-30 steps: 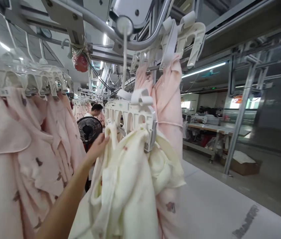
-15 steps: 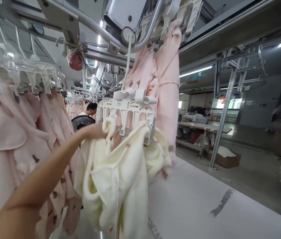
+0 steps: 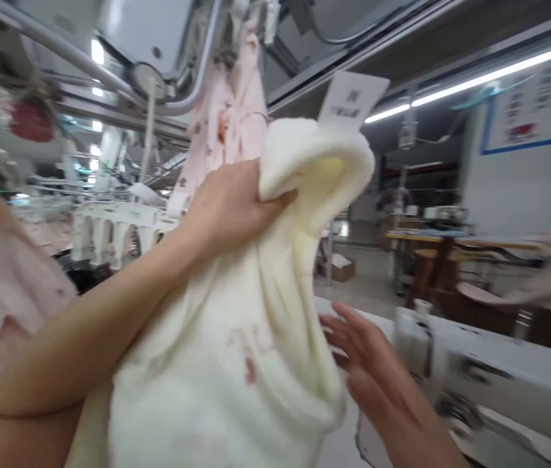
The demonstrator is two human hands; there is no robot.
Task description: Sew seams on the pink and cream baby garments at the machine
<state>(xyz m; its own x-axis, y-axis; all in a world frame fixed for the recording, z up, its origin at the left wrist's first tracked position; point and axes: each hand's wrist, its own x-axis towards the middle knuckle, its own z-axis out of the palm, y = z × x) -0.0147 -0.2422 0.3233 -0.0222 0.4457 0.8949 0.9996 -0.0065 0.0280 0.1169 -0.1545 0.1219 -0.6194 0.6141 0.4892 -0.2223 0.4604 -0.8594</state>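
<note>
Left hand (image 3: 229,208) raised at head height, fingers closed tight on a bunched fold at the top of the cream garment (image 3: 236,364). The cloth is clear of any support and hangs from that grip, long axis near vertical, bulk spreading low toward the near side. Small reddish marks on its front. Right hand (image 3: 373,370) lower and to the right, fingers spread wide, holding nothing, palm turned toward the garment's lower right edge; fingertips just beside the cloth, contact cannot be told through blur. The left hand alone bears the cloth. Behind: pink garments (image 3: 229,110) hang from the overhead rail (image 3: 61,62), a white clip hanger (image 3: 110,224) to the left. Sewing machine (image 3: 451,377) on the table (image 3: 538,380), right. White card (image 3: 353,97) overhead and blue-edged board (image 3: 529,107) carry writing, unreadable.
</note>
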